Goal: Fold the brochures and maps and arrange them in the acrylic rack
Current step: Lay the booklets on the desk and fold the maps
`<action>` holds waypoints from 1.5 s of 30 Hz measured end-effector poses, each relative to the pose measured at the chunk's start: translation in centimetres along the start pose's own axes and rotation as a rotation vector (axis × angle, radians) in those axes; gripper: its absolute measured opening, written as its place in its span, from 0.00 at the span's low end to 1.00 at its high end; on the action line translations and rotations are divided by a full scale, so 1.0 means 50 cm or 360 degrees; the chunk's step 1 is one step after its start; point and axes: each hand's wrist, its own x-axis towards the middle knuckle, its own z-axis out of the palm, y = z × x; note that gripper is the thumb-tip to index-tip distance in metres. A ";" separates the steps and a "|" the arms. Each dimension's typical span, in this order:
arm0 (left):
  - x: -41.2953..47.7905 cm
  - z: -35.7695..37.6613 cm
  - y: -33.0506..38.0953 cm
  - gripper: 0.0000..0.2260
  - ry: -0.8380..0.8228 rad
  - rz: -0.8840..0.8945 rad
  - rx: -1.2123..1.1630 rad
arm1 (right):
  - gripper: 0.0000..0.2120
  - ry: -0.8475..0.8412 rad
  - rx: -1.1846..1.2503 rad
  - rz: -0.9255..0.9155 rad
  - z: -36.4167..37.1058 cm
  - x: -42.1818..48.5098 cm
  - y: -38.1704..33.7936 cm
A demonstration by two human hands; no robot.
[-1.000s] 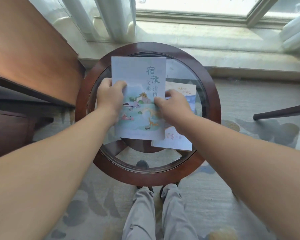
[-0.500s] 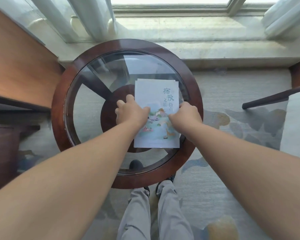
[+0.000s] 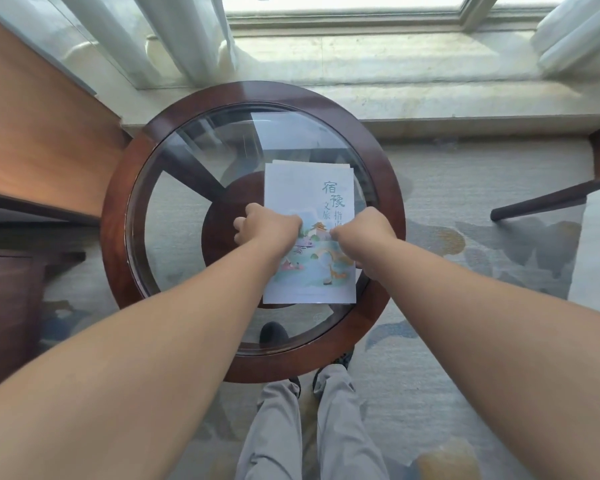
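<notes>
Currently grips the brochure [image 3: 309,188] by its edges with curled left hand [image 3: 269,227] and right hand [image 3: 365,233]; likely needs folding on the table [image 3: 115,220] next.

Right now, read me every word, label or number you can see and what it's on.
"宿豫": large, upper right of the brochure cover.
"文旅": smaller, just below.
"指": beside that; the character under it is half hidden by the right hand.
Nothing else carries readable text.

brochure [image 3: 309,188]: middle lay covered by left hand [image 3: 269,225] and right hand [image 3: 364,233] | fingertips curled out of sight | sheets beneath [image 3: 349,167]: only top edges showed
</notes>
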 end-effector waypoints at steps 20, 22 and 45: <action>-0.125 -0.215 -0.039 0.07 -0.0269 0.0269 -0.1386 | 0.09 -0.0315 0.0295 -0.0390 -0.045 -0.157 -0.154; -0.150 -0.279 -0.055 0.08 -0.0217 0.0306 -0.1431 | 0.09 -0.0353 0.0260 -0.0484 -0.039 -0.205 -0.197; -0.564 -0.838 -0.937 0.05 0.0838 0.0077 -0.1986 | 0.10 -0.0974 -0.0826 -0.1494 0.576 -1.063 -0.328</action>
